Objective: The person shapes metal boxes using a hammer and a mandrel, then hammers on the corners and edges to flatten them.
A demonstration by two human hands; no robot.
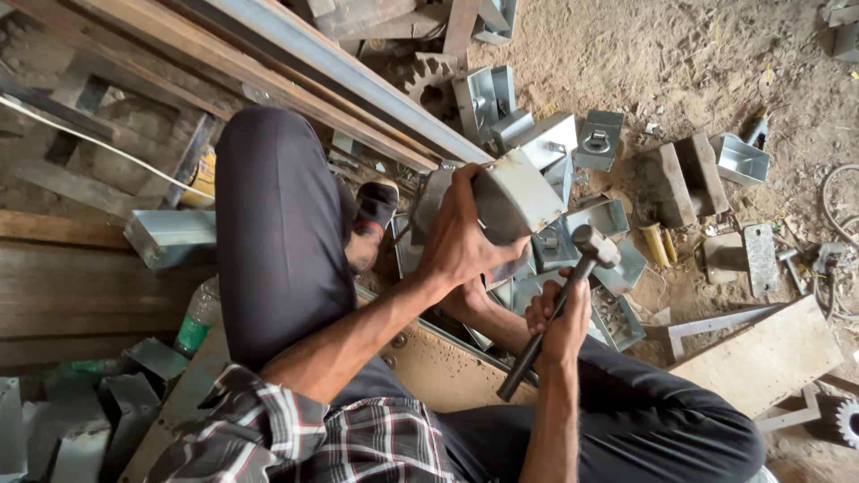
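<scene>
Wood planks (72, 268) lie far on my left, with a grey metal channel (170, 237) on them and a green plastic bottle (199, 317) just beside my knee. Long steel beams (295, 63) run across the top, above my dark trouser leg (277, 233). My foot in a black sandal (374, 210) rests on the ground near the beams.

My left hand (461, 237) is wrapped tight around a bent grey metal piece (514, 197). This grip is closed on it, fingers over the top edge, and the piece is tilted up in front of me, above a pile of folded metal boxes (608, 215).

My right hand (562, 322) is closed around the dark handle of a hammer (559, 309). The hammer head (595, 246) is up, just under the metal piece and near it. I cannot tell if they touch.

Farther right, on the sandy ground (680, 63), there is a brick (680, 179), a small open metal tray (741, 159), a flat wood board (769, 358) and a grey gear wheel (846, 420).
</scene>
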